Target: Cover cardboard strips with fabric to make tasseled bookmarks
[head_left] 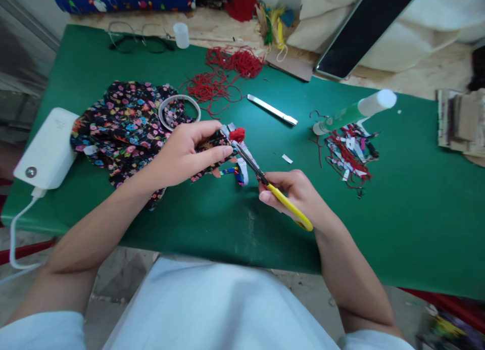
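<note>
My left hand (193, 153) pinches the edge of a black floral cloth (129, 122), whose bulk lies spread on the table to the left. A red bundle (237, 135), which looks like thread or yarn, and pale strips stick out past my fingertips. In my right hand (291, 193) are yellow-handled scissors (286, 201), with the blades pointing up and left at the cloth's edge by my left fingers. Whether the blades are parted I cannot make out. A white strip with a colourful patterned part (240, 173) hangs below the held edge. On the cloth rests a roll of tape (161, 112).
Red cords (227, 72) lie tangled at the back, near a utility knife (272, 110). A glue bottle (352, 112) stands beside a heap of scraps (350, 155) on the right. A white power bank (47, 148) with a cable sits left; glasses (138, 37) lie behind.
</note>
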Tool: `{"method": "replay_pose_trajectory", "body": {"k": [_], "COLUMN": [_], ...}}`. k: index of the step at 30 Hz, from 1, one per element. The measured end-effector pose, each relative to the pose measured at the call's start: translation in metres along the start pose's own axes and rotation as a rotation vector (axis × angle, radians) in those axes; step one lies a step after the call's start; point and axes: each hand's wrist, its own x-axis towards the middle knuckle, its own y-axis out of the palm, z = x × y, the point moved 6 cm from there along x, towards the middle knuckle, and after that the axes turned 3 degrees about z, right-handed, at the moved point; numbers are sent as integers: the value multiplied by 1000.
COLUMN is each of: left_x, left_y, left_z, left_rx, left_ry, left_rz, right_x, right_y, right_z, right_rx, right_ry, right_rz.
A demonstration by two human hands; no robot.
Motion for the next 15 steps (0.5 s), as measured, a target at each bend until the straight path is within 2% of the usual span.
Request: {"method": "replay_pose_trajectory", "body": {"k": [15], "left_x": [-1], "left_y": [-2], "left_z": [0], "left_rx": [12], "left_ry": [-29], "left_rz": [-20], "right_x": [1], "right_y": [-3], "right_z": [2], "right_rx": [-70], "right_ry": [8], "right_rz": [-26]}}
